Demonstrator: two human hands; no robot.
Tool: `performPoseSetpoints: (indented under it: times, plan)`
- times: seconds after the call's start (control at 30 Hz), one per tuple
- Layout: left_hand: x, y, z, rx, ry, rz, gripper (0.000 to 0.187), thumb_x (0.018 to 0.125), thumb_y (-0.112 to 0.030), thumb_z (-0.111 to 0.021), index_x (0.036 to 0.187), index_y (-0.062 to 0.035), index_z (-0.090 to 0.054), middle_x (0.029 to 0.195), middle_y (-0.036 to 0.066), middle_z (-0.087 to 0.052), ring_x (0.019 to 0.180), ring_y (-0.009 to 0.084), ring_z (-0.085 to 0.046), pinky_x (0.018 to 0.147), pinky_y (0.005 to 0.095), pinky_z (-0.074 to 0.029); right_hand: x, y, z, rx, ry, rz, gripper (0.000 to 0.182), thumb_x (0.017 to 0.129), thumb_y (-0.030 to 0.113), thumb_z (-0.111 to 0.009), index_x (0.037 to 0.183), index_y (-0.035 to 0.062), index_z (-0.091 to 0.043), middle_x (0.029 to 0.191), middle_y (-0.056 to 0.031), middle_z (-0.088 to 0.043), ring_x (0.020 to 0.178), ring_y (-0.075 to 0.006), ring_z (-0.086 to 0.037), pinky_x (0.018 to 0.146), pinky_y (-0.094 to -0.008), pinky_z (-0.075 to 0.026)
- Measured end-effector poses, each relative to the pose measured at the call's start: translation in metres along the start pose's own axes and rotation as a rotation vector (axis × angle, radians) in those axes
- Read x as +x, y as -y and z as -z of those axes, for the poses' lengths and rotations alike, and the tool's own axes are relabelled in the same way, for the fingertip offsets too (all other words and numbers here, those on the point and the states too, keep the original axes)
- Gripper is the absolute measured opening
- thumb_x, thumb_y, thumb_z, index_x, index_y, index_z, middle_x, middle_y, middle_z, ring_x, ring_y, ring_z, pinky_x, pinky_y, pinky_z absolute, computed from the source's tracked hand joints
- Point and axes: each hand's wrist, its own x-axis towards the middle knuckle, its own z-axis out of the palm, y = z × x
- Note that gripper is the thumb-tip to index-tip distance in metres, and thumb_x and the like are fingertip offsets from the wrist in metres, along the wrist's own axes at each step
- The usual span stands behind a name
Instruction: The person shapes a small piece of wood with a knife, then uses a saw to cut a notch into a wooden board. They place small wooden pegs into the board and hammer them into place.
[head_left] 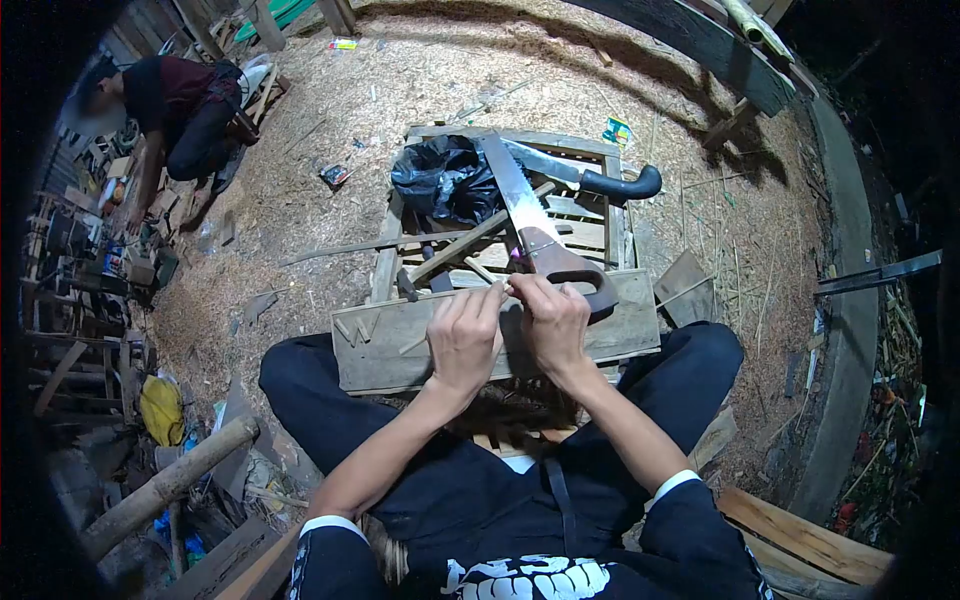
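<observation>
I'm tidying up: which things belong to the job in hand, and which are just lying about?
Likely the job's:
- small pale piece at fingertips of left hand and right hand
- long weathered wooden board
- short pale wooden sticks on it
- brown-handled steel handsaw

Probably lying about:
- crumpled yellow bundle
- green-and-yellow wrapper

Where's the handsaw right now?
In the head view, the handsaw is just above and right of centre, its blade beside the black plastic bag and its handle close by the right hand.
</observation>
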Motion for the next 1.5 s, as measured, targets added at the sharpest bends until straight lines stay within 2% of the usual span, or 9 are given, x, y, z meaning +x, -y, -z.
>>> performPoseSetpoints:
  times: [0.27,0.6,0.93,1.1,1.17,1.23,1.33,1.4,1.5]
  plan:
    - [0.013,0.017,0.022,-0.109,0.084,-0.143,0.017,0.094,-0.018,-0.076,0.108,-0.0077,-0.075,0.096,0.006,-0.076,0.081,0.0235,-0.069,0.07,0.038,-0.048,0.014,-0.02,0.022,0.093,0.118,0.206,0.017,0.087,0.009,-0.077,0.104,0.0105,-0.074,0.086,-0.0034,-0.074,0.07,-0.0234,-0.067,0.066,-0.0382,-0.042]
    - [0.01,0.034,0.034,-0.157,0.103,-0.388,0.02,0.084,-0.014,-0.082,0.102,-0.01,-0.075,0.087,0.003,-0.073,0.076,0.0207,-0.067,0.064,0.0361,-0.046,0.005,-0.018,0.046,0.194,0.301,0.374,0.024,0.084,0.008,-0.078,0.106,0.0052,-0.07,0.084,-0.0061,-0.067,0.078,-0.0246,-0.064,0.071,-0.0383,-0.043]
    - [-0.015,0.028,0.061,-0.243,0.128,-0.505,0.014,0.077,-0.021,-0.081,0.087,-0.0134,-0.076,0.077,-0.003,-0.069,0.063,0.0145,-0.063,0.055,0.031,-0.045,-0.015,0.002,0.079,0.392,0.513,0.388,0.027,0.083,0.006,-0.078,0.11,0.0042,-0.074,0.086,-0.0078,-0.069,0.076,-0.0272,-0.065,0.068,-0.0384,-0.047]
    - [-0.022,0.021,0.064,-0.337,0.231,-0.425,0.013,0.079,-0.021,-0.083,0.087,-0.0123,-0.077,0.075,0.0,-0.069,0.062,0.0174,-0.063,0.055,0.0321,-0.045,-0.017,0.004,0.089,0.563,0.694,0.254,0.021,0.096,0.014,-0.073,0.113,0.0009,-0.074,0.087,-0.0127,-0.069,0.083,-0.0329,-0.068,0.074,-0.0438,-0.053]
    - [-0.025,0.021,0.058,-0.408,0.352,-0.264,0.017,0.082,-0.024,-0.085,0.089,-0.0112,-0.077,0.077,0.002,-0.07,0.064,0.0206,-0.064,0.057,0.0344,-0.045,-0.016,-0.003,0.085,0.556,0.694,0.223,0.021,0.099,0.017,-0.07,0.113,0.0011,-0.073,0.088,-0.014,-0.069,0.085,-0.0348,-0.068,0.076,-0.0441,-0.054]
    - [-0.018,0.017,0.052,-0.413,0.323,-0.284,0.019,0.082,-0.025,-0.085,0.091,-0.0107,-0.076,0.077,0.003,-0.07,0.064,0.0215,-0.065,0.058,0.0353,-0.045,-0.017,-0.01,0.082,0.541,0.711,0.129,0.024,0.103,0.024,-0.066,0.111,0.0025,-0.072,0.092,-0.0173,-0.07,0.091,-0.0403,-0.068,0.081,-0.048,-0.053]
    - [-0.009,0.014,0.046,-0.365,0.25,-0.323,0.021,0.083,-0.024,-0.086,0.094,-0.0104,-0.075,0.078,0.003,-0.07,0.066,0.022,-0.066,0.059,0.0355,-0.045,-0.013,-0.017,0.078,0.548,0.676,0.076,0.026,0.103,0.026,-0.065,0.11,0.0024,-0.072,0.093,-0.0174,-0.07,0.093,-0.0404,-0.068,0.082,-0.0489,-0.053]
    - [-0.006,0.015,0.045,-0.253,0.17,-0.378,0.023,0.082,-0.021,-0.088,0.096,-0.0107,-0.074,0.079,0.003,-0.071,0.068,0.0211,-0.067,0.058,0.0343,-0.044,-0.01,-0.016,0.083,0.531,0.658,0.059,0.022,0.102,0.023,-0.066,0.11,0.0027,-0.071,0.092,-0.0162,-0.07,0.091,-0.0378,-0.068,0.08,-0.0473,-0.053]
    - [-0.005,0.013,0.044,-0.228,0.191,-0.363,0.02,0.085,-0.02,-0.085,0.097,-0.0097,-0.073,0.079,0.004,-0.072,0.071,0.0221,-0.07,0.06,0.0358,-0.047,-0.009,-0.02,0.077,0.374,0.489,0.231,0.021,0.093,0.016,-0.072,0.111,0.004,-0.069,0.09,-0.0108,-0.066,0.088,-0.0304,-0.067,0.076,-0.0432,-0.054]
